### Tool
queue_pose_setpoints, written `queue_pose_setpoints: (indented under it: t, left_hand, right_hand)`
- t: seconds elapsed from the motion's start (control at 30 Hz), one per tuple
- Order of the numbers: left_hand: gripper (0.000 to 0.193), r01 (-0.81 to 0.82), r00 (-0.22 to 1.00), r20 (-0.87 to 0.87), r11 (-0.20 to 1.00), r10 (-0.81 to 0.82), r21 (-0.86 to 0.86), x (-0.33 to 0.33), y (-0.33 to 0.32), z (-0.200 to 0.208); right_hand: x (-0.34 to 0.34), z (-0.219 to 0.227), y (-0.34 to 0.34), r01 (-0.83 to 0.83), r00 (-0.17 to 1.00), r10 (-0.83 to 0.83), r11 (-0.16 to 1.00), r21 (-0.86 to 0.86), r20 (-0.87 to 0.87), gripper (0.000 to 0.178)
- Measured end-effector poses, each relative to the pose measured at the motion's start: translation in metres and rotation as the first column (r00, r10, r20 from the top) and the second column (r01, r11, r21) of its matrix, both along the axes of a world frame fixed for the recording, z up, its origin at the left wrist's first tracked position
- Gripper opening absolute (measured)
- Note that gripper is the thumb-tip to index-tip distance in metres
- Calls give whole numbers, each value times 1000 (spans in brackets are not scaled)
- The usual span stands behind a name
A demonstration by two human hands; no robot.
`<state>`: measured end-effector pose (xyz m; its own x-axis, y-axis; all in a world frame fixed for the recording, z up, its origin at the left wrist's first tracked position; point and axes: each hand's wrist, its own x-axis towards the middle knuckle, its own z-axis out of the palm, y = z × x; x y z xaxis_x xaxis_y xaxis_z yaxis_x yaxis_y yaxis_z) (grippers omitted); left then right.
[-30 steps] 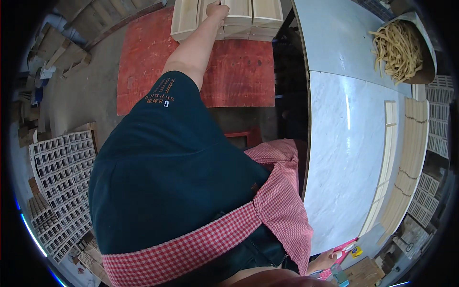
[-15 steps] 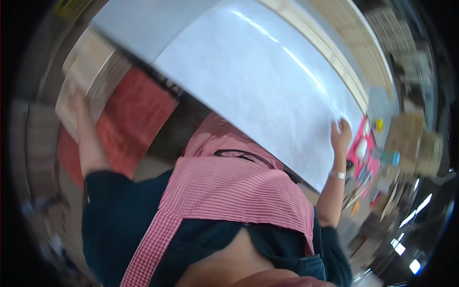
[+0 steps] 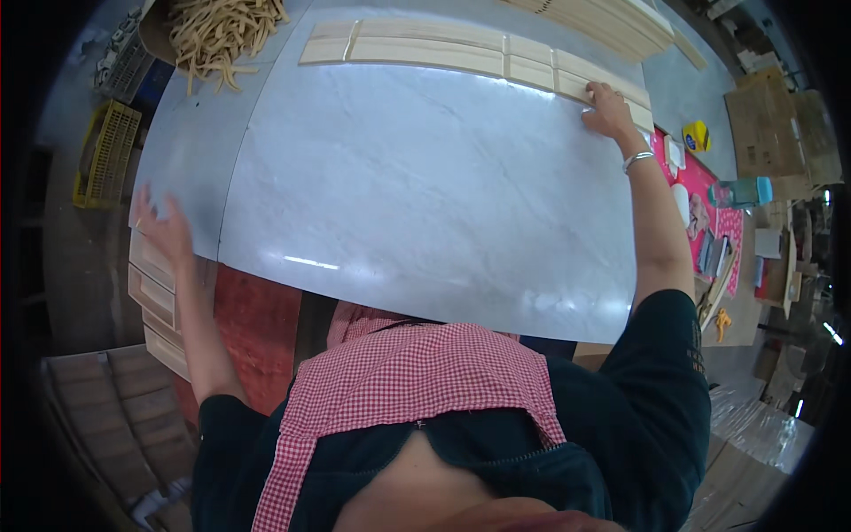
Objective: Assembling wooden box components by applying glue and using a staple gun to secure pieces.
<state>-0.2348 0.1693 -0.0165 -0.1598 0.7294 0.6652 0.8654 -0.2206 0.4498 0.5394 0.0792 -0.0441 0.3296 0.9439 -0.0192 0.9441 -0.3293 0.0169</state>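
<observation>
Over the far right of the marbled table (image 3: 425, 186), my right hand (image 3: 610, 113) rests against the near edge of a row of pale wooden strips (image 3: 425, 53). Its fingers lie on the wood and the thumb is spread apart on the near side. A bracelet circles that wrist. My left hand (image 3: 165, 229) hovers with spread fingers, holding nothing, at the left end of the table. Just below it stands a stack of pale wooden drawers or trays (image 3: 152, 297). The strips lie side by side, with narrow bands across them.
A heap of tan strips (image 3: 222, 31) spills from a box at the far left. A yellow crate (image 3: 108, 155) stands left of the table. More long boards (image 3: 612, 27) lie at the back. Right are a pink cloth (image 3: 696, 186), a teal bottle (image 3: 743, 191) and cardboard boxes (image 3: 767, 133).
My view has turned and steadied, bringing the strips into sight. My right hand has gone from the bare tabletop to the strips. My left hand has moved off the wooden stack.
</observation>
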Motion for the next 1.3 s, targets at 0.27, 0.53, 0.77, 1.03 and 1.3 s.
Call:
queue_pose_setpoints:
  t: [0.27,0.53,0.77,1.03,1.3]
  left_hand:
    - [57,669,726,-162,741,-668,-57,257,77,8]
    - [62,636,515,-326,609,-792,-474,364,131,-3]
    - [62,359,378,-467,592,-799,-722,381,138,4]
    - [43,422,429,-336,515,-838,-746,297,122,42]
    - [25,280,448,-290,441,-846,-853,221,66,55]
  right_hand:
    - [29,3,-4,-185,982,187,981,64,-19,51]
    - [43,8,24,-141,986,140,990,-9,-89,45]
    - [26,30,10,-159,980,134,973,-170,-147,40]
    - [1,62,-47,-327,940,304,932,-155,-153,34]
    - [-79,67,-103,-55,995,66,988,144,-72,15]
